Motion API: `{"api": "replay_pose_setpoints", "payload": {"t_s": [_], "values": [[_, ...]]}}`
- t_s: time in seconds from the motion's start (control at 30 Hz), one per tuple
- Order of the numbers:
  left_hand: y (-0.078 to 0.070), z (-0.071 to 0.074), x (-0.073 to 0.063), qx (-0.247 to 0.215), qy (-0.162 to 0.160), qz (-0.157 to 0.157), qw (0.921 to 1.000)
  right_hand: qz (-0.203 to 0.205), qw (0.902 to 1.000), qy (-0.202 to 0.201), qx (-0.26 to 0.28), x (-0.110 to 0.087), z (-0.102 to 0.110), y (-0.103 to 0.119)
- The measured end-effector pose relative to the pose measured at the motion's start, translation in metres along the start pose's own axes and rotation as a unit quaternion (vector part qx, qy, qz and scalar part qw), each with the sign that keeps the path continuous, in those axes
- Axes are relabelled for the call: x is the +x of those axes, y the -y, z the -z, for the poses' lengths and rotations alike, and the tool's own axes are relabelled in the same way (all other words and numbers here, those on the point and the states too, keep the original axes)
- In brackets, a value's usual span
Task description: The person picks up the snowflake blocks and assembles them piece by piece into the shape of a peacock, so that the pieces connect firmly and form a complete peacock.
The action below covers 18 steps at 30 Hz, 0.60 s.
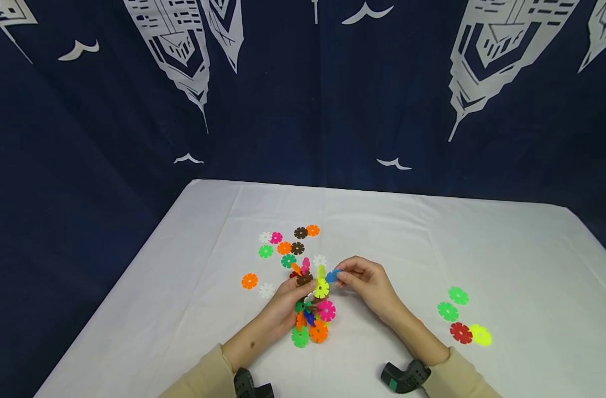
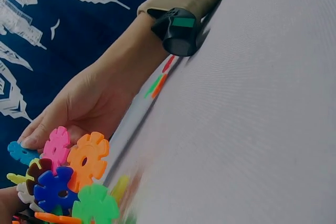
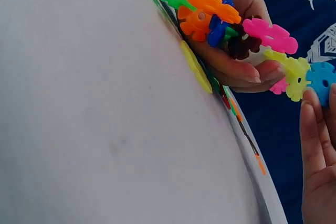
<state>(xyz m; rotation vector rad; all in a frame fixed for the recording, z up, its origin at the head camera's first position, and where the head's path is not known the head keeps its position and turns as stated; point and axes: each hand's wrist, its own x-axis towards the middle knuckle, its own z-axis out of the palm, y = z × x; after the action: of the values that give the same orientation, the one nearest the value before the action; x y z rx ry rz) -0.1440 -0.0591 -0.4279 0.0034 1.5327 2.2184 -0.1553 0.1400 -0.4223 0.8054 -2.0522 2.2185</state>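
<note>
Thin, brightly coloured discs with notched, petal-like rims and small central holes are making up a knobbly cluster (image 1: 326,310) above the table; their surfaces are looking smooth, slightly glossy and plastic. They are joining at differing angles, some facing the head camera and others standing nearly edge-on. An orange disc (image 1: 318,331) and a bright green disc (image 1: 300,337) are forming its near end, a dark blue disc (image 2: 54,189) is sitting among them, and a yellow disc (image 1: 322,288) is jutting out toward the right hand (image 1: 370,284).

The left hand (image 1: 285,305) is curling its fingers round the cluster, its thumb lying across it. The right hand is pinching a light blue disc (image 1: 332,276) between thumb and fingertips, nearly closed on it. In the right wrist view this disc is meeting the yellow disc's rim; whether their notches are interlocking, one cannot tell.

Loose discs (image 1: 284,248) in orange, brown, white, pink and green are lying flat beyond the left hand, some of them touching or overlapping. Off to the right, two green discs (image 1: 448,311), a red disc (image 1: 461,333) and another yellow one (image 1: 481,335) are resting on the faintly creased white tablecloth (image 1: 193,309). Behind, a dark blue curtain (image 1: 323,110) is showing pale building and bird shapes.
</note>
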Motion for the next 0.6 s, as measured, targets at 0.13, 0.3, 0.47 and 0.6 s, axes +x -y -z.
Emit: {"api": "replay_pose_setpoints", "payload": {"t_s": [0.13, 0.3, 0.47, 0.6], "values": [[0.0008, 0.0006, 0.0000, 0.006, 0.003, -0.003, 1.0000, 0.005, 0.9999, 0.014, 0.007, -0.0009, -0.0018, -0.0011], [0.0015, 0.0013, 0.0006, 0.012, 0.007, -0.001, 0.9999, 0.007, 0.9998, 0.016, 0.008, -0.0024, -0.0039, -0.0022], [0.0010, 0.0012, 0.0007, 0.025, -0.005, 0.000, 0.9997, 0.023, 0.9995, 0.020, 0.001, -0.0032, -0.0052, -0.0031], [0.0003, 0.0015, 0.0003, 0.033, -0.019, 0.004, 0.9993, 0.031, 0.9992, 0.022, -0.009, -0.0029, -0.0066, -0.0029]]}}
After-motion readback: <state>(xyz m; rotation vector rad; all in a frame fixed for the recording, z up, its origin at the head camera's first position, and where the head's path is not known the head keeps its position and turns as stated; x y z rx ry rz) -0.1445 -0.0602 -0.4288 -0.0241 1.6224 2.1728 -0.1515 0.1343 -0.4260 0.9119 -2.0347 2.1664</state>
